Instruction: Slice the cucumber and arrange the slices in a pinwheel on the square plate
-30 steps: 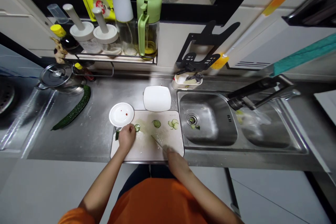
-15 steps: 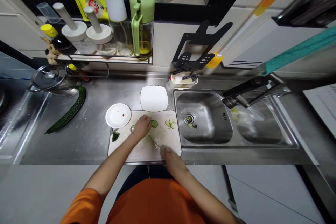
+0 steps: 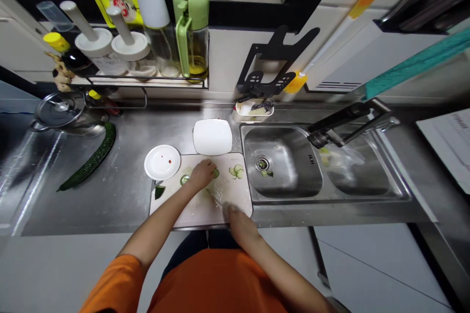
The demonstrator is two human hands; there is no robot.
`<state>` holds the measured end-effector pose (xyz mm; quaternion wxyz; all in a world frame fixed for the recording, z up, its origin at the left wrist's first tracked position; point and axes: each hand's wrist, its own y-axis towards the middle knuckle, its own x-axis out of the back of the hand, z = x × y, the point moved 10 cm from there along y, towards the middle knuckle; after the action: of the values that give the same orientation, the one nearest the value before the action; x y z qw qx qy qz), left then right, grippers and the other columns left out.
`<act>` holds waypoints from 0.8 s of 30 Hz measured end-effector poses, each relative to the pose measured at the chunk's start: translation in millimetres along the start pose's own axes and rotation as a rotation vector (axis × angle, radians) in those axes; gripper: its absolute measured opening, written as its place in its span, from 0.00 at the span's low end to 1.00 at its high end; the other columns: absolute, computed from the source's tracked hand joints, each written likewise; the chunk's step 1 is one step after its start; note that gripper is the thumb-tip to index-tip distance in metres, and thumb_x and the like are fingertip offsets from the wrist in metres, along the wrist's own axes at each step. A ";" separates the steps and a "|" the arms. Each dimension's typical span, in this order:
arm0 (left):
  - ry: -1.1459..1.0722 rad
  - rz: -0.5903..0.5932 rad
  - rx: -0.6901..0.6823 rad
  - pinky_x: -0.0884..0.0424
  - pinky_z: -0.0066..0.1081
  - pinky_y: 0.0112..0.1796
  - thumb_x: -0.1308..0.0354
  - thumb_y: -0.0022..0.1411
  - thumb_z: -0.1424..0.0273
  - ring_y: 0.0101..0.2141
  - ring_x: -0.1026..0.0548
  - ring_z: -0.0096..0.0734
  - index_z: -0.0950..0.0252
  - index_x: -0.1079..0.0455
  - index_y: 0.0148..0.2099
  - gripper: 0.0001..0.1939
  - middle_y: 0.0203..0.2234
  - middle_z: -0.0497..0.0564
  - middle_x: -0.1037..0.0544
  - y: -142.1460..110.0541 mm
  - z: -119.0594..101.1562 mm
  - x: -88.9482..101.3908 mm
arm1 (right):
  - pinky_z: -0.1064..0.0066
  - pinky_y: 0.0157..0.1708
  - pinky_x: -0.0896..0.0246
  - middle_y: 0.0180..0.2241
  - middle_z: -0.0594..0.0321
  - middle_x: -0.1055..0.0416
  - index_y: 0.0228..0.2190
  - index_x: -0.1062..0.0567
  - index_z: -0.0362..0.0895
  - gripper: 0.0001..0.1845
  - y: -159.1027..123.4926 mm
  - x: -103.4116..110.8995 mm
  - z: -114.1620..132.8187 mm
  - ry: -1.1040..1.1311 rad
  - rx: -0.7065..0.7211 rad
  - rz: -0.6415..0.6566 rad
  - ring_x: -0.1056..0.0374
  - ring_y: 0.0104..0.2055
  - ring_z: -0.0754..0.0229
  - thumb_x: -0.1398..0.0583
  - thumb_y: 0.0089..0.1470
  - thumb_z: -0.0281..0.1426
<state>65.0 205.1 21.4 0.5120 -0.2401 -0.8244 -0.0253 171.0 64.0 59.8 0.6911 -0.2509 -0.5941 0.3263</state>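
My left hand (image 3: 202, 174) is over the white cutting board (image 3: 194, 212), its fingers bent and closed at a small stack of cucumber slices (image 3: 216, 173), which they partly cover. In my right hand (image 3: 237, 220), at the board's front right, is the handle of a knife (image 3: 214, 196); its thin blade points away to the left, low over the board. Fanned cucumber slices (image 3: 236, 171) lie at the right of the board. Left of my left hand is a cucumber round (image 3: 184, 179), and farther left a dark green cucumber end piece (image 3: 159, 191).
Behind the board are a white rectangular plate (image 3: 212, 137) and a round white dish (image 3: 162, 162) with red bits. A whole cucumber (image 3: 90, 162) lies left, near a lidded pot (image 3: 60, 110). At right is a double sink (image 3: 286, 164) with a black faucet (image 3: 348, 124).
My left hand has shifted slightly right, covering more of the slice stack and exposing the round at its left. The knife and right hand stay nearly in place. The view has turned slightly.
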 end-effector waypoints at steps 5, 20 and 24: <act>-0.032 -0.005 0.043 0.37 0.32 0.40 0.47 0.58 0.75 0.41 0.32 0.36 0.64 0.28 0.39 0.08 0.36 0.54 0.27 -3.1 3.9 0.5 | 0.67 0.39 0.33 0.43 0.47 0.27 0.50 0.33 0.39 0.23 1.0 -3.9 -2.5 -0.012 -0.017 0.031 0.28 0.45 0.53 0.56 0.56 0.17; -0.504 -0.190 0.547 0.37 0.25 0.33 0.45 0.57 0.70 0.29 0.28 0.26 0.63 0.27 0.32 0.06 0.26 0.46 0.24 -79.5 62.0 -0.1 | 0.67 0.39 0.33 0.44 0.48 0.28 0.51 0.34 0.38 0.23 3.9 -6.9 -4.4 0.010 0.000 0.031 0.29 0.45 0.53 0.54 0.56 0.18; -0.478 -0.204 0.536 0.37 0.26 0.34 0.46 0.55 0.74 0.29 0.29 0.27 0.62 0.27 0.39 0.09 0.26 0.45 0.24 -89.7 62.0 -3.5 | 0.67 0.39 0.34 0.44 0.48 0.27 0.51 0.34 0.39 0.24 3.8 -6.7 -4.2 0.006 0.001 0.037 0.29 0.45 0.53 0.55 0.56 0.17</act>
<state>-23.2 142.4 7.3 0.3447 -0.0134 -0.9176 0.1974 174.0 61.7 51.9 0.6868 -0.2625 -0.5871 0.3386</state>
